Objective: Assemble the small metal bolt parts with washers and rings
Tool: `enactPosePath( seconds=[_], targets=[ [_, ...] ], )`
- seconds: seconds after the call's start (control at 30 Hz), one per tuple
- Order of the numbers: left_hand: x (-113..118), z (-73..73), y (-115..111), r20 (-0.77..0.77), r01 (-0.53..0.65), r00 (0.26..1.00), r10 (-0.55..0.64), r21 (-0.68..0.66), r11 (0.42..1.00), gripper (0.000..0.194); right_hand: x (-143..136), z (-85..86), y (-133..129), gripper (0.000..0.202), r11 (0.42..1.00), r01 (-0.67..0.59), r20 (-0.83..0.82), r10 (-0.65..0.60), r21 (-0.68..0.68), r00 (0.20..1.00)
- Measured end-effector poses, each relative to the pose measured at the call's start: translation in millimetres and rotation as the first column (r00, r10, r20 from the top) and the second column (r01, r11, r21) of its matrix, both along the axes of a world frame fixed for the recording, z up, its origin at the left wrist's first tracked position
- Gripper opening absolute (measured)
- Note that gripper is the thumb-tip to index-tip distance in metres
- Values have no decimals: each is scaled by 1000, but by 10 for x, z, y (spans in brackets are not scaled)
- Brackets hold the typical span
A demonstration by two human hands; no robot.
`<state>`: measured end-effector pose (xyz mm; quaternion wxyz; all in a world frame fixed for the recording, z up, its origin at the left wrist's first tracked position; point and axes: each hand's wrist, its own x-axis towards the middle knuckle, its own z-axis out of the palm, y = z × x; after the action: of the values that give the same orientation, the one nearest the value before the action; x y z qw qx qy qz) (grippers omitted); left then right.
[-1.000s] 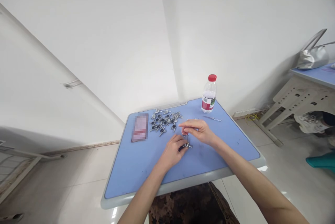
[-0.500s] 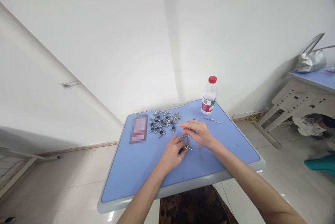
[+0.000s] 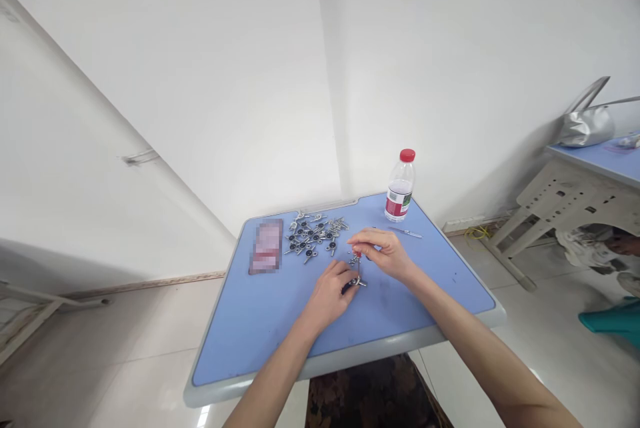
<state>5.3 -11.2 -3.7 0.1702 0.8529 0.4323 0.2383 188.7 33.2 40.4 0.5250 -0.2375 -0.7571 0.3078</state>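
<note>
Near the middle of the pale blue worktop [image 3: 240,331], your left hand [image 3: 330,291] clasps a small silver metal fitting [image 3: 360,283] against the surface, probably to stop it turning; your fingers hide most of it. Your right hand [image 3: 383,251], just beyond, pinches a slim red-handled metal tool [image 3: 358,255] upright over it, likely to keep the shaft in line; the tip is hard to make out. Farther on, overlapping black-and-silver metal fittings [image 3: 315,237] lie towards the far left corner, beside a pixelated pinkish rectangle [image 3: 267,246]; a clear red-capped plastic bottle [image 3: 399,203] stands near the far right corner
</note>
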Motion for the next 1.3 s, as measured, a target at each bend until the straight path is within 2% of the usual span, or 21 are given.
enactPosePath(
  seconds=[0.37, 0.6, 0.77, 0.9, 1.07, 1.17, 1.3],
  targets=[
    [-12, 40, -4, -43, -2, 999, 4, 42, 999, 18, -6, 25, -11, 21, 987, 31, 43, -38, 157, 998],
    [-39, -4, 25, 31, 38, 999, -38, 17, 999, 17, -16, 15, -22, 22, 975, 44, 67, -60, 218, 996],
    [-28, 2, 25, 18, 23, 1000, -23, 25, 999, 17, -17, 14, -38, 23, 964, 36, 106, -66, 264, 992],
    [-15, 7, 27, 10, 19, 1000, -19, 30, 999, 15, 12, 36, -66, 33, 971, -33, 108, 8, 235, 994],
    [-5, 31, 17, 29, 5, 1000, -4, -21, 1000, 17, 60, 54, -61, 35, 989, -116, 64, 111, 89, 992],
    [-2, 37, 16, 35, 6, 999, -4, -36, 999, 16, 54, 59, -58, 24, 997, -74, 35, 73, 38, 997],
    [-4, 31, 19, 32, 2, 999, -1, -43, 999, 15, 24, 53, -56, 14, 998, 43, 16, -44, 44, 999]
  ],
)
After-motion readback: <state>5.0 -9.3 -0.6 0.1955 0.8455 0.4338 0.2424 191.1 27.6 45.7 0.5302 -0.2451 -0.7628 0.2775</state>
